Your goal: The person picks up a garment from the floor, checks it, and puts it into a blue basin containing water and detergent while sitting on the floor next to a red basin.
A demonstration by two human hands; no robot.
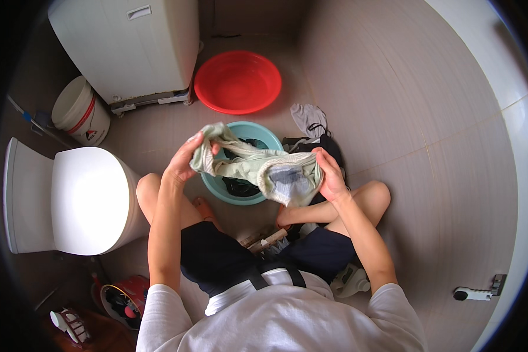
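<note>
A pale green striped garment [246, 169] is stretched between my hands, above a light teal plastic basin [224, 196]. My left hand [185, 157] grips its bunched left end. At the other end, my right hand [330, 174] holds the edge beside a wet-looking grey-blue patch. Dark cloth [242, 187] lies inside the basin, partly covered by the raised garment. To the right of the basin, a pile of black and grey clothes [330, 147] rests on the tiled floor, with a grey cloth piece [308, 116] at its far end.
A red basin [237, 81] sits beyond the teal one, beside a white appliance cabinet [158, 53]. On the left stand a white toilet [90, 200] and a white bucket [81, 112]. A red bucket [134, 288] is lower left. A pale plastic jug [351, 281] lies near my right thigh.
</note>
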